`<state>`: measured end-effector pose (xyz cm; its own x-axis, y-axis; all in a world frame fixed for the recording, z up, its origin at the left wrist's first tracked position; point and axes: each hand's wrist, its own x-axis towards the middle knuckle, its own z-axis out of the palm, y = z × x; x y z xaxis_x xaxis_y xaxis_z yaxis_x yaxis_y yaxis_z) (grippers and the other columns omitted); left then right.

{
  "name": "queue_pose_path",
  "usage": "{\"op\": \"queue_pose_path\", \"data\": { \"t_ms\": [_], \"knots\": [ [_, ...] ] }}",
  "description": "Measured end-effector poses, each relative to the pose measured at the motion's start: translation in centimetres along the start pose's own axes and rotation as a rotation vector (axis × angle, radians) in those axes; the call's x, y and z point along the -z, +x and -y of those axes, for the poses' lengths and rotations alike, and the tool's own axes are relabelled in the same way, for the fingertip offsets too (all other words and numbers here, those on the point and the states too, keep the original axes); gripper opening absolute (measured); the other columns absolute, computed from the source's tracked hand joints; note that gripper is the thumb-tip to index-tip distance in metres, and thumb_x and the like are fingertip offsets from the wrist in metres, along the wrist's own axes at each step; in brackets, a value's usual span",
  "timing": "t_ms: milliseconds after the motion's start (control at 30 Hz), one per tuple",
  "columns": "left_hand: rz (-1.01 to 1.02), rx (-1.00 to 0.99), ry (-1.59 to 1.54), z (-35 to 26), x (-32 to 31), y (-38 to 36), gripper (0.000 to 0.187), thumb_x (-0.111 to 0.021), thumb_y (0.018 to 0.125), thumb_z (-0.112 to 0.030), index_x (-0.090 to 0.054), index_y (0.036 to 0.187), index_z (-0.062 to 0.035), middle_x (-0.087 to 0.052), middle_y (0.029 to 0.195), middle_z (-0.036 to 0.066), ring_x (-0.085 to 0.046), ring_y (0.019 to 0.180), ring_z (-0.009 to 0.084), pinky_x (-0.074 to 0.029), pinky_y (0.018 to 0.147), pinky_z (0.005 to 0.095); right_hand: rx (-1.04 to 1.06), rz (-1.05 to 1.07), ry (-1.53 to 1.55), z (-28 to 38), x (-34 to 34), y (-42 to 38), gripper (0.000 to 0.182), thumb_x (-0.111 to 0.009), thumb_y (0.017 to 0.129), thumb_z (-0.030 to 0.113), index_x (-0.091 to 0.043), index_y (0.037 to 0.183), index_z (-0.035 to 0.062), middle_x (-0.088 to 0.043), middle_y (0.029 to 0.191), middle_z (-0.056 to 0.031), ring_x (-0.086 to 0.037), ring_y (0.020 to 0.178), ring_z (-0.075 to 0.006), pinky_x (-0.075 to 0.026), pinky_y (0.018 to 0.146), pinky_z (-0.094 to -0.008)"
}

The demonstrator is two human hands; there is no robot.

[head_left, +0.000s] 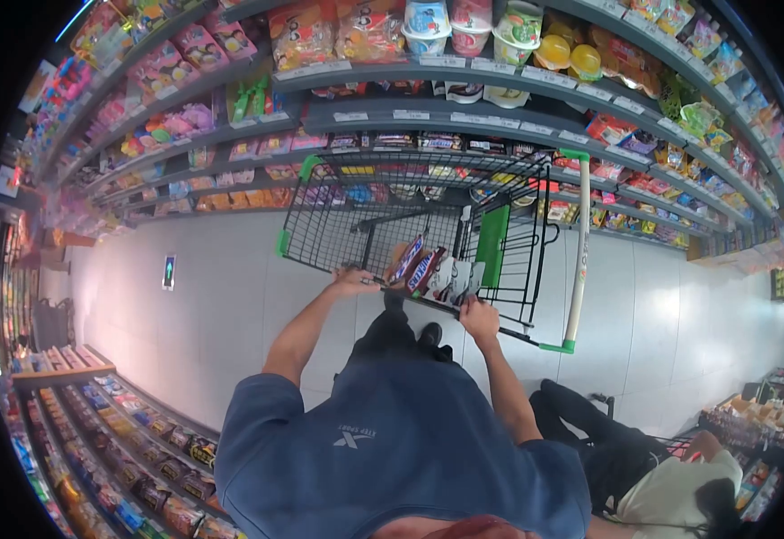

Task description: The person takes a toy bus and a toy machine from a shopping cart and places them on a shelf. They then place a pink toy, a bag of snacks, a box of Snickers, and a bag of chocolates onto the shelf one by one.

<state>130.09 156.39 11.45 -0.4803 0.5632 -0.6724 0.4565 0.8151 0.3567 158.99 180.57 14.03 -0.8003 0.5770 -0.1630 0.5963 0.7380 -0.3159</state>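
Observation:
A black wire shopping cart (392,225) with green corners stands sideways in front of me. My left hand (353,280) is at the cart's near rim, toward its left end; its fingers are too small to make out clearly. Farther right, my right hand (479,317) is closed at the same rim, beside white-and-dark packs (453,280). Between my hands, a Snickers pack (425,269) and another brown, white and blue pack (406,258) lie inside the cart against its near side. Whether either hand touches a pack is unclear.
Shelves of packaged snacks (374,119) curve beyond the cart. Another shelf (64,371) stands at lower left. A person in a light top (679,490) is close behind at lower right. The cart's pale handle (582,242) is on its right, above the tiled floor (221,296).

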Motion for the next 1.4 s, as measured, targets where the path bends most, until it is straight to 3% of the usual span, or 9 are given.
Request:
{"op": "queue_pose_path", "data": {
  "t_ms": [133, 200, 600, 733, 833, 933, 1000, 1100, 1400],
  "knots": [
    [-0.011, -0.030, 0.079, 0.2, 0.1, 0.6, 0.072, -0.062, 0.069, -0.075, -0.063, 0.123, -0.0285, -0.058, 0.131, 0.005, -0.035, 0.126, 0.0346, -0.018, 0.105, 0.0458, 0.005, -0.048, 0.014, -0.2, -0.5, 0.4, 0.021, -0.052, 0.086, 0.025, -0.062, 0.090, 0.0067, -0.066, 0.072, -0.0182, -0.066, 0.065, -0.0382, -0.054, 0.061, -0.0498],
    [0.057, -0.042, 0.004, -0.3, 0.7, 0.1, 0.076, -0.060, 0.067, -0.078, -0.065, 0.122, -0.0250, -0.054, 0.135, 0.013, -0.028, 0.136, 0.0418, -0.007, 0.111, 0.0603, -0.008, -0.044, -0.019, 0.1, -0.2, 0.4, 0.021, -0.052, 0.086, 0.025, -0.063, 0.091, 0.0070, -0.066, 0.071, -0.0179, -0.066, 0.064, -0.0374, -0.053, 0.061, -0.0499],
    [0.071, -0.123, 0.042, 0.2, 0.8, 1.2, 0.081, -0.051, 0.073, -0.078, -0.059, 0.129, -0.0187, -0.051, 0.136, 0.018, -0.031, 0.134, 0.0427, -0.018, 0.105, 0.0645, -0.060, -0.005, -0.070, 0.5, 0.3, 1.2, 0.017, -0.054, 0.081, 0.022, -0.062, 0.082, 0.0068, -0.066, 0.072, -0.0188, -0.065, 0.067, -0.0387, -0.053, 0.064, -0.0500],
    [0.162, -0.253, 0.026, 1.3, 2.3, 2.0, 0.077, -0.048, 0.076, -0.076, -0.058, 0.129, -0.0209, -0.057, 0.129, 0.019, -0.044, 0.127, 0.0426, -0.027, 0.100, 0.0664, -0.129, -0.031, -0.199, 1.1, 0.0, 1.4, 0.018, -0.055, 0.080, 0.021, -0.062, 0.079, 0.0051, -0.066, 0.070, -0.0180, -0.066, 0.063, -0.0369, -0.053, 0.057, -0.0477],
    [0.176, -0.349, -0.037, 2.9, 3.0, 3.2, 0.069, -0.052, 0.081, -0.068, -0.059, 0.125, -0.0158, -0.063, 0.121, 0.017, -0.056, 0.117, 0.0377, -0.037, 0.098, 0.0578, -0.262, -0.108, -0.240, 2.3, -0.6, 1.5, 0.019, -0.054, 0.080, 0.021, -0.061, 0.075, 0.0044, -0.066, 0.070, -0.0180, -0.066, 0.064, -0.0368, -0.052, 0.058, -0.0475],
    [0.195, -0.453, -0.376, 4.8, 3.1, 4.9, 0.051, -0.060, 0.091, -0.038, -0.054, 0.124, 0.0008, -0.068, 0.108, 0.017, -0.066, 0.100, 0.0266, -0.051, 0.084, 0.0325, -0.336, -0.232, -0.276, 2.6, -1.2, 0.8, 0.018, -0.054, 0.080, 0.021, -0.061, 0.073, 0.0051, -0.065, 0.069, -0.0179, -0.065, 0.064, -0.0374, -0.051, 0.059, -0.0476],
    [0.163, -0.430, -0.479, 4.7, 4.4, 4.9, 0.050, -0.060, 0.091, -0.038, -0.055, 0.122, 0.0008, -0.069, 0.103, 0.017, -0.067, 0.096, 0.0272, -0.051, 0.083, 0.0355, -0.367, -0.193, -0.215, 2.7, -1.2, 0.9, 0.018, -0.054, 0.081, 0.022, -0.062, 0.074, 0.0072, -0.066, 0.071, -0.0167, -0.065, 0.065, -0.0376, -0.051, 0.059, -0.0477],
    [-0.024, -0.395, -0.492, 4.7, 3.6, 6.0, 0.032, -0.062, 0.089, -0.032, -0.062, 0.101, -0.0023, -0.070, 0.090, 0.017, -0.068, 0.088, 0.0305, -0.052, 0.076, 0.0389, -0.385, -0.136, -0.235, 1.8, -1.7, 0.8, 0.018, -0.052, 0.082, 0.028, -0.064, 0.083, 0.0148, -0.067, 0.075, -0.0118, -0.066, 0.070, -0.0361, -0.052, 0.061, -0.0475],
    [-0.065, -0.401, -0.315, 3.7, 4.0, 7.9, 0.028, -0.062, 0.087, -0.030, -0.065, 0.097, -0.0043, -0.069, 0.084, 0.015, -0.068, 0.082, 0.0316, -0.053, 0.072, 0.0405, -0.455, -0.021, -0.121, 2.4, -0.1, 2.4, 0.022, -0.053, 0.083, 0.028, -0.067, 0.093, 0.0148, -0.069, 0.081, -0.0141, -0.066, 0.076, -0.0375, -0.052, 0.068, -0.0492]
  ]
}}
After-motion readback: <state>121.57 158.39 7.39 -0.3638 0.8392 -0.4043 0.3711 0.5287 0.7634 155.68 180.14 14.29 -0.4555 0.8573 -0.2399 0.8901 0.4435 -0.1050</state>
